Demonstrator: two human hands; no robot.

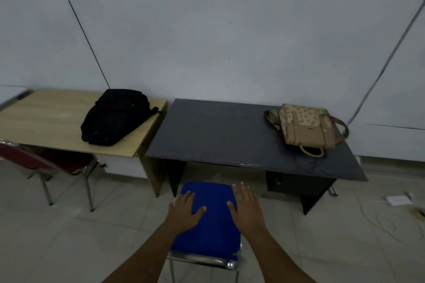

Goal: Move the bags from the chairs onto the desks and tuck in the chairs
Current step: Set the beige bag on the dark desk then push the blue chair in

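A blue padded chair (210, 230) with a chrome frame stands in front of the dark grey desk (220, 138), its seat just short of the desk's front edge. My left hand (186, 211) and my right hand (245, 208) lie flat on the blue cushion with fingers spread, gripping nothing. A beige patterned handbag (307, 127) lies on the grey desk's right side. A black backpack (116, 117) lies on the light wooden desk (50, 122) to the left. A red chair (46, 161) sits partly under the wooden desk.
Both desks stand against a white wall. White cables and a white adapter (399, 200) lie on the tiled floor at the right. A drawer unit (296, 181) hangs under the grey desk's right side, and open legroom lies beneath its middle.
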